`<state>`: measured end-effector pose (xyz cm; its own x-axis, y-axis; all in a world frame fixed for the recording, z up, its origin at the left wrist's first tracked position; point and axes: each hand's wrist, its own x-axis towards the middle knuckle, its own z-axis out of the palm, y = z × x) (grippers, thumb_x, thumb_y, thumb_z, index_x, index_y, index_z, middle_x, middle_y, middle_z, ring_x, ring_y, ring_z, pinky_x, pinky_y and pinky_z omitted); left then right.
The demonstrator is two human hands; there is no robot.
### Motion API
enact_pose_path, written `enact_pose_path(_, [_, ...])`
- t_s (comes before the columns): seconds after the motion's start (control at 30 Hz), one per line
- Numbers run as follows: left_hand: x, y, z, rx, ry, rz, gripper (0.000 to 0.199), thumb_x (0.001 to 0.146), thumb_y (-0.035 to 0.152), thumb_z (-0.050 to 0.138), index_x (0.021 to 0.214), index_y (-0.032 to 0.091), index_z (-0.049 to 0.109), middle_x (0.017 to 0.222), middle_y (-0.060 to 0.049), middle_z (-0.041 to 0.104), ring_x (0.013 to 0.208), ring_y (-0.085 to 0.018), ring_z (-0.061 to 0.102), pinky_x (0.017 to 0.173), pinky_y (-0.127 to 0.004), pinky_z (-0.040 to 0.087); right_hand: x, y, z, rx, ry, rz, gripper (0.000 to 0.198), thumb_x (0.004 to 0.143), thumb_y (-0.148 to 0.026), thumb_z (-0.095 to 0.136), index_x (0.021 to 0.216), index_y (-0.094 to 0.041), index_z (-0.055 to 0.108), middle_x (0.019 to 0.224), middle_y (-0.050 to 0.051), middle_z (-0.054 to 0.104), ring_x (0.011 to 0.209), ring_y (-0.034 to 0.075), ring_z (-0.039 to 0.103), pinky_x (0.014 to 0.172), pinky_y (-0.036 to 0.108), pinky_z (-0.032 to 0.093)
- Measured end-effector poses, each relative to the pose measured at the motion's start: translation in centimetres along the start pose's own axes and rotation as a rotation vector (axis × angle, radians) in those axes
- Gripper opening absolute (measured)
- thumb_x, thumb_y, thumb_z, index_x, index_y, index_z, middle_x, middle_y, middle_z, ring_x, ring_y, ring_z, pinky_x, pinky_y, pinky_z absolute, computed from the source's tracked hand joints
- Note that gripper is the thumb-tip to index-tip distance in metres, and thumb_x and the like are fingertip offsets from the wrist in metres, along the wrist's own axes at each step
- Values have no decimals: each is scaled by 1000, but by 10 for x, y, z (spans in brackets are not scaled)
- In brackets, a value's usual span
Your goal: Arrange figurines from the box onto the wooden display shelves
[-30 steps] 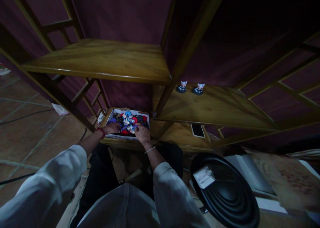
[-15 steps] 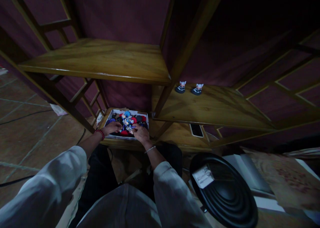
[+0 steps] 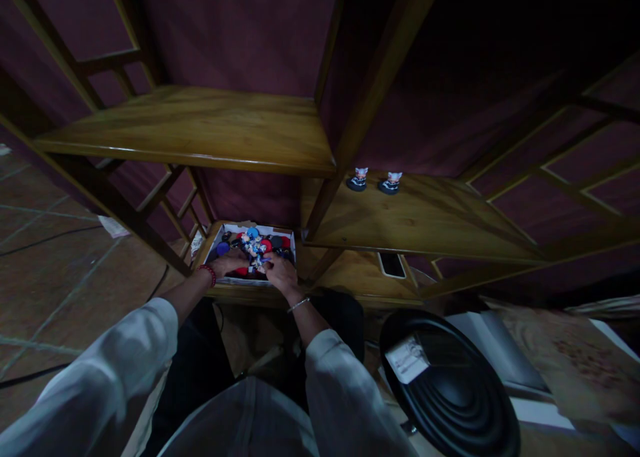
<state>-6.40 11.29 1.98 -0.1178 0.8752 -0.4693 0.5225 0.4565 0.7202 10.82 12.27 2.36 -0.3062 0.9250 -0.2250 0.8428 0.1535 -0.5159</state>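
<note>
Small toy figures (image 3: 254, 245) are being kept in a mess inside the shallow box (image 3: 276, 231), and both hands are being used there. The left hand (image 3: 226, 265) is being held a little nearer to the right hand than a second ago. It is being reached in over the front left part of the box, with its fingers bent down among the toys. It cannot be told if anything is being gripped by it. The right hand (image 3: 281, 272) is being held at the front right part of the box, with its thumb and fingers bent close together. A tiny blue or purple thing is being shown at its tips, but it is too dark and small to tell if it is being gripped.

It seems that the same small patch of toys is now being worked on by both hands, and that nothing is being lifted out of the box yet. To the right of the box and higher up, two more figures (image 3: 374, 181) are being left side by side on a shelf (image 3: 425, 213), just as before.
</note>
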Motion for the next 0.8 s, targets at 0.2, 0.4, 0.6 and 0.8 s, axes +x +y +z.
enact_pose_path(0.2, [5, -5, -6, -143, 73, -118, 19, 67, 26, 52, 82, 17, 58, 83, -6, 64, 84, -21, 61, 55, -25, 49, -1, -2, -2, -16, -5, 35, 33, 84, -30, 42, 113, -35, 57, 102, -2, 68, 93, 17, 62, 77, 25, 45])
enact_pose_path(0.4, [10, -5, -8, -224, 100, -131, 18, 67, 24, 55, 82, 17, 61, 91, -7, 65, 83, -20, 61, 53, -22, 49, 0, -2, -1, -17, -8, 34, 33, 84, -30, 42, 113, -35, 57, 101, -2, 68, 92, 16, 62, 77, 24, 44])
enact_pose_path(0.6, [13, -5, -19, -307, 149, -110, 22, 65, 24, 55, 84, 15, 61, 100, -10, 65, 83, -19, 62, 51, -21, 49, 2, 2, 4, -9, 16, 11, 33, 84, -30, 42, 112, -34, 58, 99, -1, 69, 92, 16, 62, 77, 24, 44])
enact_pose_path(0.8, [15, -4, -24, -341, 175, -62, 20, 60, 24, 60, 78, 15, 64, 95, -9, 67, 81, -19, 62, 58, -25, 50, 2, 2, 5, -8, 30, 5, 32, 83, -30, 41, 110, -33, 59, 99, -1, 69, 92, 16, 62, 78, 25, 44])
